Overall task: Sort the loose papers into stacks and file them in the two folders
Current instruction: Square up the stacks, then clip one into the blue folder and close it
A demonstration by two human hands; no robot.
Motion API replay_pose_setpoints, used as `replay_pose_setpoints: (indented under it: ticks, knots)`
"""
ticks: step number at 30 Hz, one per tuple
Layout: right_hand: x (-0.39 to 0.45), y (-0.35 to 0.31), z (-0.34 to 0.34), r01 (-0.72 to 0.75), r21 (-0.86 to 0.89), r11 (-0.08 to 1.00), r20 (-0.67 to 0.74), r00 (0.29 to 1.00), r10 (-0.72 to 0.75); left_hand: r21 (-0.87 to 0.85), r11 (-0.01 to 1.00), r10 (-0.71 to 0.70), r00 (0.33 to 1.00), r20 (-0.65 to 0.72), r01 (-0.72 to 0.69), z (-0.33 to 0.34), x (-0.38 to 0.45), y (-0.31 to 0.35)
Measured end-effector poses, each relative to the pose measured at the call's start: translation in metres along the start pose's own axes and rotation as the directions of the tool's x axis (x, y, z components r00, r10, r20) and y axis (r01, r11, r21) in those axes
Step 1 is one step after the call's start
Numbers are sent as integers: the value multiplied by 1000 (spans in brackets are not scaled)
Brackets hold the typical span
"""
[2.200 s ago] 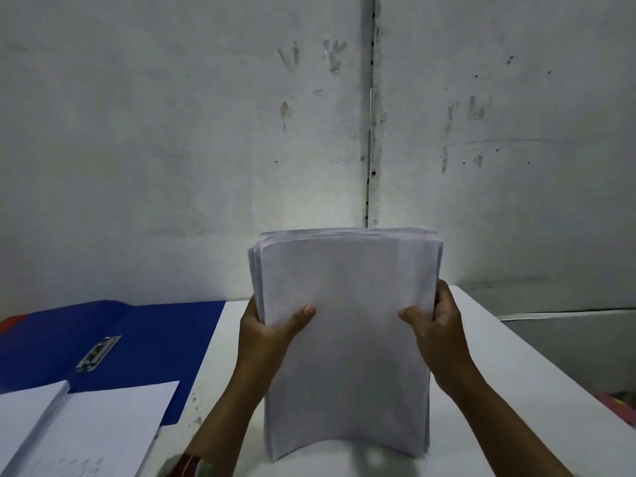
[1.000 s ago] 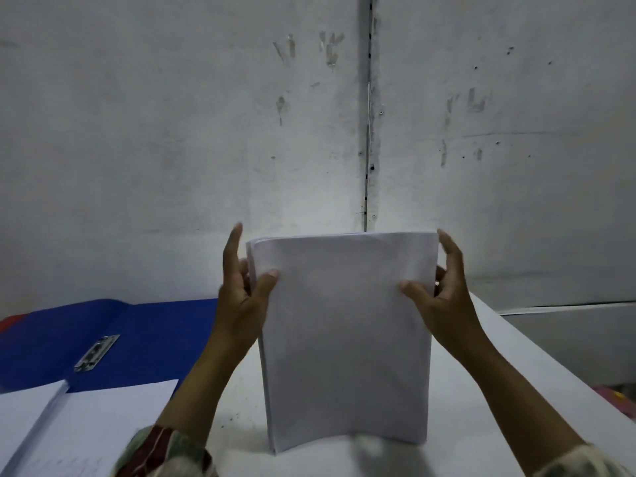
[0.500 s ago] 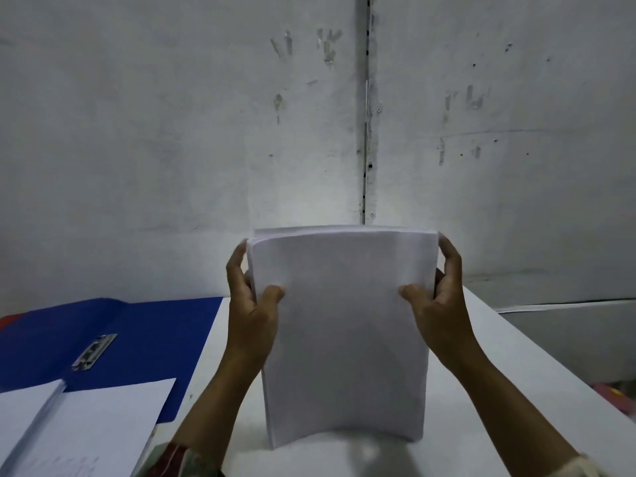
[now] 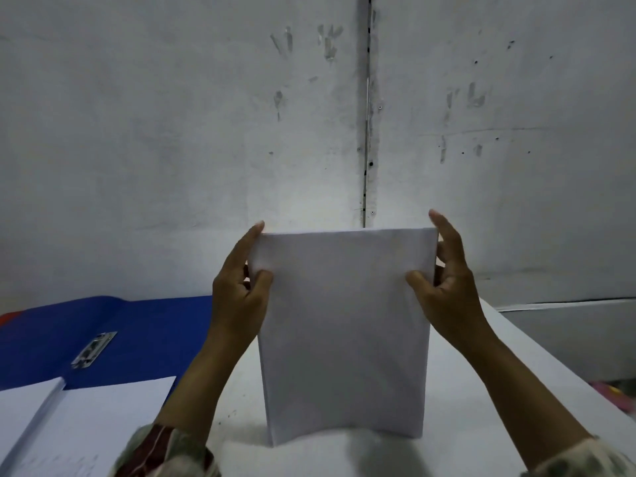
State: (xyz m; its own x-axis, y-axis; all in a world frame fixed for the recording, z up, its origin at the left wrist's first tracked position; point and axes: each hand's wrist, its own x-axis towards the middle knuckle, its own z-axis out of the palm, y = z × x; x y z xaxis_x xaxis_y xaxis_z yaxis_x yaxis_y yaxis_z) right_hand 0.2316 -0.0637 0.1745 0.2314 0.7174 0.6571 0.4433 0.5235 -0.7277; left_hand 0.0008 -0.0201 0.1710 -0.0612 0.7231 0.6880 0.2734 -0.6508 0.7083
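Squared since before, white paper stack [image 4: 344, 332] stands upright, edges flush.

White tabletop [image 4: 481, 390] set against a grey wall, carrying papers and a folder.
An upright paper stack [image 4: 344, 339] stands on its lower edge near the middle. At far left an open blue folder [image 4: 155, 332] lies flat, its metal clip [image 4: 93, 349] showing. At near left lie a white sheet [image 4: 113, 418] and, just beside it, another pile [image 4: 24, 407].
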Motion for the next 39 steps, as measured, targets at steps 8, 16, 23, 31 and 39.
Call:
replay_pose_setpoints:
  ticks: [8,16,23,31,39]
  knots:
    - [-36,40,17,-499,188,846,62,865,497,-233,865,-436,895,92,445,27,-48,-30]
    - [-65,51,30,-553,190,811,37,830,557,-210,826,-528,849,37,523,38,-79,-43]
    - [-79,57,25,-528,163,833,24,847,532,-130,834,-542,841,-11,536,32,-91,-45]
    - [-83,55,31,-472,272,839,-27,867,497,-220,843,-507,862,-18,491,31,-97,-39]
    - [-81,49,31,-482,157,862,77,876,476,-93,833,-548,836,-5,545,23,-93,-38]
